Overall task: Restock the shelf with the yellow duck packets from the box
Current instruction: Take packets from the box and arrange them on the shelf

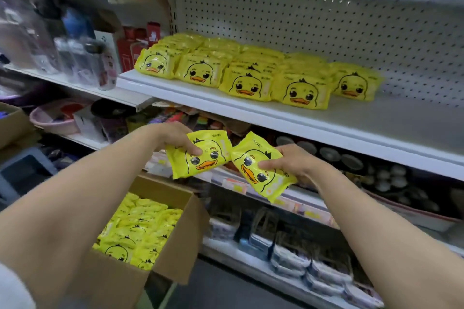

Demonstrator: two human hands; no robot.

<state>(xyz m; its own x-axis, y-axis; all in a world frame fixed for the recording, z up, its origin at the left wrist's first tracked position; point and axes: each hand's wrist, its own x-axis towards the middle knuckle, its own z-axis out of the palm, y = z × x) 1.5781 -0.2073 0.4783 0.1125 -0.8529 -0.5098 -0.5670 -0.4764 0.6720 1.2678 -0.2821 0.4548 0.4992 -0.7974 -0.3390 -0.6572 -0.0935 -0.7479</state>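
Observation:
My left hand (pixel 173 137) grips a yellow duck packet (pixel 200 157) by its upper left edge, thumb on its face. My right hand (pixel 293 162) grips a second duck packet (pixel 261 170) by its right side, tilted. Both packets hang side by side below the white shelf (pixel 288 120) and above the open cardboard box (pixel 175 246). The box at lower left holds several more duck packets (pixel 140 228). On the shelf, several rows of duck packets (pixel 251 73) stand facing forward, filling its left and middle part.
The shelf's right part (pixel 414 118) is bare in front of a pegboard back (pixel 326 25). Bottles (pixel 75 57) and red boxes (pixel 135 45) fill the shelf to the left. Lower shelves hold dark goods and stacked packs (pixel 313 266). Another cardboard box (pixel 12 123) sits far left.

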